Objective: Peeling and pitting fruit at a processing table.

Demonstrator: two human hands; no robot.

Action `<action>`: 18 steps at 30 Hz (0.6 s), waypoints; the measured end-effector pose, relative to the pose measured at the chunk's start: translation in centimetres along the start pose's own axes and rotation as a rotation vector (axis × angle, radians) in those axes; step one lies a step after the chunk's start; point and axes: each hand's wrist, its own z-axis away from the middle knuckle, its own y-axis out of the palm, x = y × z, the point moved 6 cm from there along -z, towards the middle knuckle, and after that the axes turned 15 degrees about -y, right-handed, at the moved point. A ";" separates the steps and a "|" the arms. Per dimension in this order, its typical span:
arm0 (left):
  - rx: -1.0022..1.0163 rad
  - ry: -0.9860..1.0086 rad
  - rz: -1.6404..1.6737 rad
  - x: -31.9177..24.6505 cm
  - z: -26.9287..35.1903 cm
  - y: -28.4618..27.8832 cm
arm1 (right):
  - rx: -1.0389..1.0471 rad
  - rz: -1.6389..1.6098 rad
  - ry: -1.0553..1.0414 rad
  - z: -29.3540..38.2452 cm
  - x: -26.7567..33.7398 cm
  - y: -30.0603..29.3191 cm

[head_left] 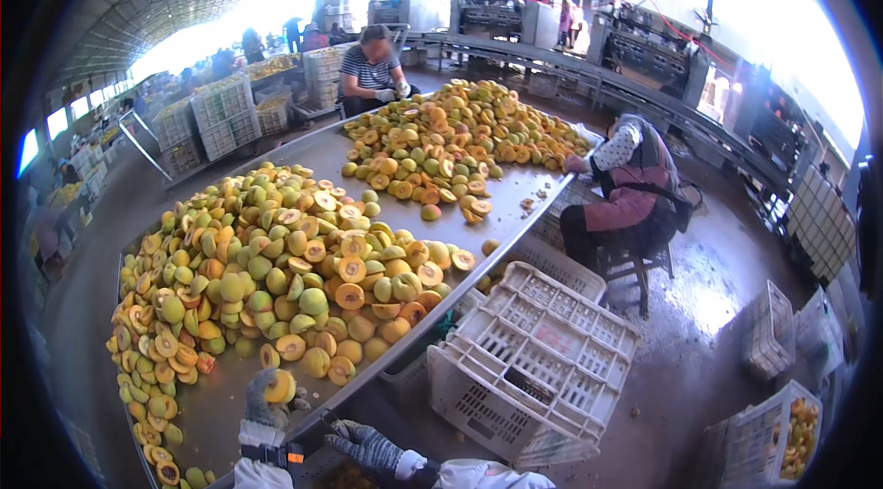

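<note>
My left hand, in a grey glove, holds a yellow peach half just above the metal table, near its front edge. My right hand wears a striped knit glove and sits just outside that edge. From its fingers sticks a thin dark tool, too small to identify. Beyond my hands spreads a large heap of halved yellow peaches, many with brown centres facing up. A few halves lie loose close to my left hand.
A second heap of peach halves covers the table's far end. One person sits across it and another sits at its right edge. A white plastic crate stands right of the table. Machines line the back.
</note>
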 end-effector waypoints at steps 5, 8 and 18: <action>0.067 -0.005 0.372 1.7 6.1 1.6 | -0.043 -0.091 0.055 -1.5 1.8 0.7; 0.016 -0.002 0.425 3.2 6.7 0.1 | 0.020 0.144 -0.053 -1.1 1.7 1.4; -0.099 0.168 0.464 5.5 7.8 -6.1 | 0.213 0.242 -0.111 -0.3 2.7 5.7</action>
